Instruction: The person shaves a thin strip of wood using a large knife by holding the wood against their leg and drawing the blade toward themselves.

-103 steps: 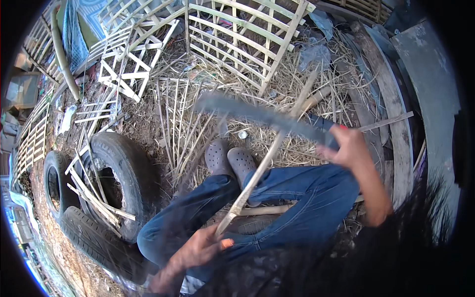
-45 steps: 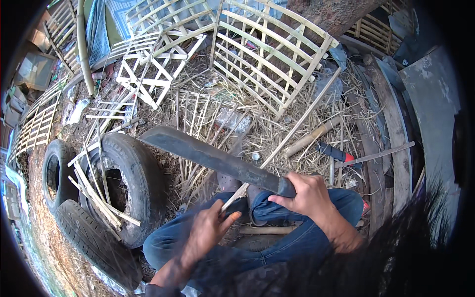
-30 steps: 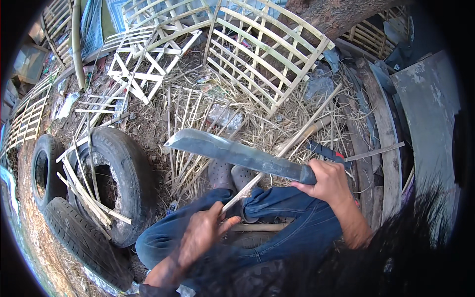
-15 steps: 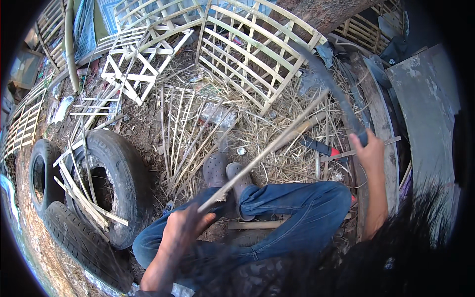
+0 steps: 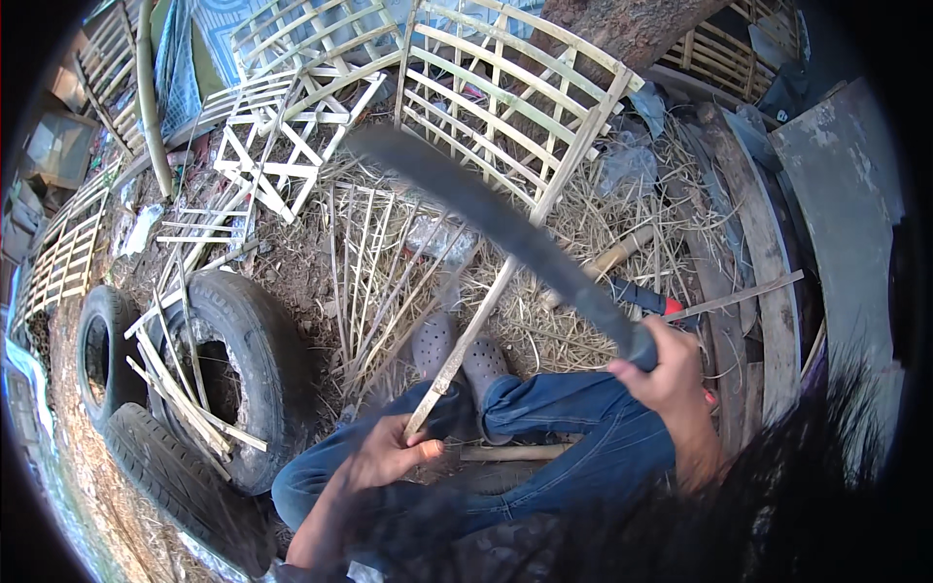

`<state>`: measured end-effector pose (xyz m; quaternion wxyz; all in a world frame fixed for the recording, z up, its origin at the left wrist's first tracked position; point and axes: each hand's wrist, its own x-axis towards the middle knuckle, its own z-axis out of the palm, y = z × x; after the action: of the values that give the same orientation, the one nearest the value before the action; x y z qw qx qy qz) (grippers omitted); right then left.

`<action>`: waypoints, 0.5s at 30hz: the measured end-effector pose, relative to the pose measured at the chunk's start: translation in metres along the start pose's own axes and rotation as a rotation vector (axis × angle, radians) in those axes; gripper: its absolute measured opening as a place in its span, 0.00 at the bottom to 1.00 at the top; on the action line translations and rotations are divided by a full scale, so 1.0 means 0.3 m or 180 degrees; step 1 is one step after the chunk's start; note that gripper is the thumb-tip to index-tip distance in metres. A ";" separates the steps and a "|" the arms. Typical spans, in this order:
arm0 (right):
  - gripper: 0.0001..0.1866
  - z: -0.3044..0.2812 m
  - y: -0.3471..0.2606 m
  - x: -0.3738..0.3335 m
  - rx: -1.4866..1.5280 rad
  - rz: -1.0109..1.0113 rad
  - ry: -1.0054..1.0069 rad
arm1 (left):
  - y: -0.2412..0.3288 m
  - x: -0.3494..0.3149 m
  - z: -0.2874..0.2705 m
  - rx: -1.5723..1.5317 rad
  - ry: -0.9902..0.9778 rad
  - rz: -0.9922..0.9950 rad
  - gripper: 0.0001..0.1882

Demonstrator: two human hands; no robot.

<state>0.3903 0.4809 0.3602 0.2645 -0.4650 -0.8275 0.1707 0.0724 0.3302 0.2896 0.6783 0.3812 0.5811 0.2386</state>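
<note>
In my right hand is the dark handle of a machete, closed fingers around it. Its long dark blade, a little blurred, slants up and left across the middle of the view. My left hand grips the lower end of a pale bamboo strip above my bent knee. The strip slopes up to the right and passes behind the blade, which hides where it ends. Whether blade and strip touch, I cannot tell. Below the strip are my clog-shod feet.
Old tyres stand at left, with loose bamboo strips on one. Bamboo lattice panels lean at the back. A tool with a red and black handle lies near a bamboo piece. Wooden planks run along the right. Shavings litter the ground.
The machete has swung from upright at the right to leftward across the strip. My right hand has moved left and down. The strip now points more steeply away from me.
</note>
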 end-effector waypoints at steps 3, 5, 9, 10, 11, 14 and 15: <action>0.28 0.075 -0.067 0.032 -0.0318 -0.0941 -0.0300 | -0.011 0.009 0.017 -0.1185 -0.0945 0.0077 0.20; 0.29 0.093 -0.068 0.036 -0.0357 -0.1083 -0.0391 | 0.011 0.017 0.040 -0.1223 -0.1251 0.0245 0.21; 0.29 0.105 -0.045 0.080 -0.0653 -0.1105 -0.0529 | -0.053 -0.008 0.024 -0.1183 -0.1258 0.0135 0.22; 0.29 0.083 -0.030 0.091 -0.0766 -0.0940 -0.0583 | -0.064 -0.007 0.023 -0.1044 -0.1199 0.0104 0.22; 0.28 0.062 -0.011 0.104 -0.0728 -0.0725 -0.0414 | -0.053 -0.008 0.028 -0.1061 -0.1222 0.0109 0.22; 0.27 0.027 0.049 0.107 -0.0980 -0.0683 -0.0377 | -0.002 -0.009 0.042 -0.1167 -0.1112 0.0069 0.22; 0.27 0.014 0.057 0.105 -0.0995 -0.0689 -0.0376 | 0.007 -0.003 0.043 -0.0935 -0.1103 0.0048 0.22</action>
<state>0.3861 0.5164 0.3567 0.1568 -0.3978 -0.9032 0.0377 0.0849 0.3278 0.2924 0.8144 0.3180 0.4121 0.2566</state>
